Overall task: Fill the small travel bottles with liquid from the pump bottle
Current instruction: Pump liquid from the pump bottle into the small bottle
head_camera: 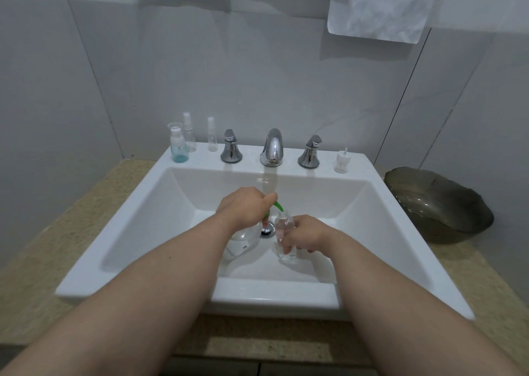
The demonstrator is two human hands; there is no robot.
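Over the white sink (131,221) my left hand (243,206) sits on top of a clear pump bottle (242,242) with a green pump head (278,205); its fingers are curled over the pump. The green spout points into the open neck of a small clear travel bottle (284,237). My right hand (305,234) grips that small bottle upright near the drain. On the sink's back left ledge stand a small bottle with blue liquid (179,145) and two clear spray bottles (189,132) (212,134). A white sprayer cap (342,161) rests on the back right ledge.
A chrome faucet (272,148) with two handles (231,151) (310,152) stands at the back of the sink. A dark glass bowl (438,204) sits on the speckled counter (43,232) to the right. White towels (380,6) hang on the tiled wall above.
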